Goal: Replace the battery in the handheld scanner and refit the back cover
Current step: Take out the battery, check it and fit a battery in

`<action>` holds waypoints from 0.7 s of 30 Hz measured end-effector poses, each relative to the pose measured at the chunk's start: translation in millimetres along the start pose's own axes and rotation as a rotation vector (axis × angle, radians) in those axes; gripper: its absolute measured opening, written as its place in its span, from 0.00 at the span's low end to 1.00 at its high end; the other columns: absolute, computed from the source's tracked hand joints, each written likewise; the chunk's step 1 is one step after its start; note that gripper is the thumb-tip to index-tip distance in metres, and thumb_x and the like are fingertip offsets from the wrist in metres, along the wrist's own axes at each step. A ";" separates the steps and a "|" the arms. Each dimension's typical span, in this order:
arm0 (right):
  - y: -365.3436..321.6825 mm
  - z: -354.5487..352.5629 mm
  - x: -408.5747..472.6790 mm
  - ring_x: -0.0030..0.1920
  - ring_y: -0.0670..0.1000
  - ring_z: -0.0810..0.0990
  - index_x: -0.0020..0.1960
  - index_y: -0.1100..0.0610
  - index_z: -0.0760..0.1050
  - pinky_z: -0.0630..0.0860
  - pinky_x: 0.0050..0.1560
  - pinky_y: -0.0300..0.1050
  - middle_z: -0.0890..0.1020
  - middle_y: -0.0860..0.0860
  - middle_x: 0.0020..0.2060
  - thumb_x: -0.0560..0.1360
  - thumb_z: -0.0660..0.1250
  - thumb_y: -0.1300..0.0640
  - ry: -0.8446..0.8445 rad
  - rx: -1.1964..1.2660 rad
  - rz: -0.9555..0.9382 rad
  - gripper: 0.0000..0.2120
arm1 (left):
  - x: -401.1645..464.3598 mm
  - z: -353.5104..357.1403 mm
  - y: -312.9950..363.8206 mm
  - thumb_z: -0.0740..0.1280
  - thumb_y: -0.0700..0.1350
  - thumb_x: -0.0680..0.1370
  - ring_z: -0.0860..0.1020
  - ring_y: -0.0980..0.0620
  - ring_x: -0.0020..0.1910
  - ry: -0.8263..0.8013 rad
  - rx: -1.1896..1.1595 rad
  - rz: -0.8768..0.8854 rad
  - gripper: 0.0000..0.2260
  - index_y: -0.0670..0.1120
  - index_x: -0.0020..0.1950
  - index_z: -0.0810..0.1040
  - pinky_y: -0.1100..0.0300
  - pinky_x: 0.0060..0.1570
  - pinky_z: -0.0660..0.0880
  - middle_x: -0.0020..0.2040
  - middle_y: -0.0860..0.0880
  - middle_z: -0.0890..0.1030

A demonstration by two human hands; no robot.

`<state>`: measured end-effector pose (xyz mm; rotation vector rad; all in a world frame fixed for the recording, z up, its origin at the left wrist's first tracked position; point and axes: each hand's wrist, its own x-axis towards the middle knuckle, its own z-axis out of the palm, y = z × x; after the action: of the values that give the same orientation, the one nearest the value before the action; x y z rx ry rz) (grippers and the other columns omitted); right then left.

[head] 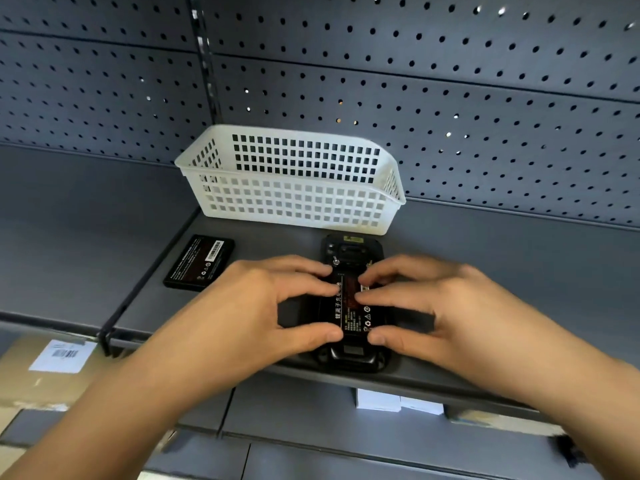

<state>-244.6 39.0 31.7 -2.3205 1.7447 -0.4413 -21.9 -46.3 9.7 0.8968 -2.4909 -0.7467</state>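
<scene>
I see my left hand (263, 306) and right hand (429, 303) pressing fingertips on the black labelled battery (350, 306) in the black handheld scanner (348, 251), lying back-up on the grey metal shelf (485, 258).

Black handheld scanner (348, 252) lies face-down on the grey shelf (485, 271), back open, no cover on. Black battery (351, 306) w/ white text sits in its bay. 2nd black battery (200, 262) flat on shelf, well left, label up.
</scene>
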 end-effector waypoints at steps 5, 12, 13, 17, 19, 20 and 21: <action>-6.5 1.8 -3.8 0.48 0.47 0.85 0.56 0.49 0.82 0.84 0.41 0.47 0.84 0.44 0.55 0.71 0.68 0.44 0.084 -0.186 -0.105 0.16 | 0.5 0.4 -0.3 0.69 0.65 0.67 0.73 0.73 0.61 0.008 0.019 0.025 0.24 0.60 0.60 0.81 0.75 0.63 0.65 0.63 0.67 0.76; -4.9 18.3 -9.0 0.45 0.47 0.87 0.51 0.52 0.85 0.83 0.35 0.46 0.86 0.45 0.53 0.71 0.69 0.51 0.296 -0.171 -0.096 0.11 | -4.7 3.8 -0.2 0.71 0.63 0.69 0.73 0.75 0.59 0.045 -0.049 0.030 0.22 0.60 0.62 0.80 0.76 0.56 0.69 0.63 0.66 0.77; -4.0 19.9 -9.6 0.44 0.47 0.87 0.52 0.51 0.85 0.83 0.37 0.46 0.85 0.45 0.54 0.72 0.69 0.50 0.318 -0.131 -0.073 0.12 | -5.5 5.0 1.4 0.72 0.61 0.69 0.73 0.77 0.56 0.062 -0.064 0.032 0.22 0.59 0.62 0.80 0.76 0.54 0.71 0.62 0.66 0.77; -4.7 25.7 -15.8 0.48 0.45 0.83 0.59 0.45 0.80 0.80 0.47 0.45 0.79 0.41 0.56 0.76 0.63 0.43 0.347 0.029 0.068 0.15 | -10.6 14.5 2.2 0.72 0.55 0.71 0.72 0.83 0.47 0.153 -0.119 0.045 0.20 0.56 0.62 0.81 0.83 0.48 0.68 0.61 0.62 0.79; -7.5 31.1 -18.4 0.49 0.45 0.80 0.61 0.42 0.78 0.77 0.49 0.42 0.76 0.40 0.52 0.75 0.60 0.39 0.349 0.077 0.125 0.18 | -12.5 18.7 -0.3 0.71 0.56 0.73 0.74 0.74 0.60 0.180 -0.155 0.028 0.19 0.57 0.64 0.79 0.73 0.58 0.71 0.63 0.62 0.79; -8.9 34.2 -18.5 0.48 0.45 0.80 0.61 0.42 0.78 0.76 0.49 0.39 0.76 0.39 0.51 0.75 0.61 0.38 0.363 0.110 0.141 0.18 | -13.0 21.1 -1.6 0.70 0.56 0.74 0.74 0.70 0.62 0.191 -0.169 0.031 0.19 0.57 0.65 0.79 0.70 0.61 0.71 0.63 0.62 0.79; -10.3 37.0 -18.0 0.47 0.44 0.81 0.60 0.42 0.79 0.76 0.48 0.36 0.77 0.38 0.50 0.74 0.62 0.38 0.388 0.147 0.150 0.19 | -14.1 23.4 -1.7 0.69 0.56 0.74 0.74 0.68 0.63 0.204 -0.174 0.039 0.19 0.56 0.65 0.79 0.68 0.62 0.71 0.63 0.62 0.79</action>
<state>-226.8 58.6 -1.5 -2.0856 1.9562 -1.0094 -23.1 -29.8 -12.1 0.8163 -2.2220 -0.8018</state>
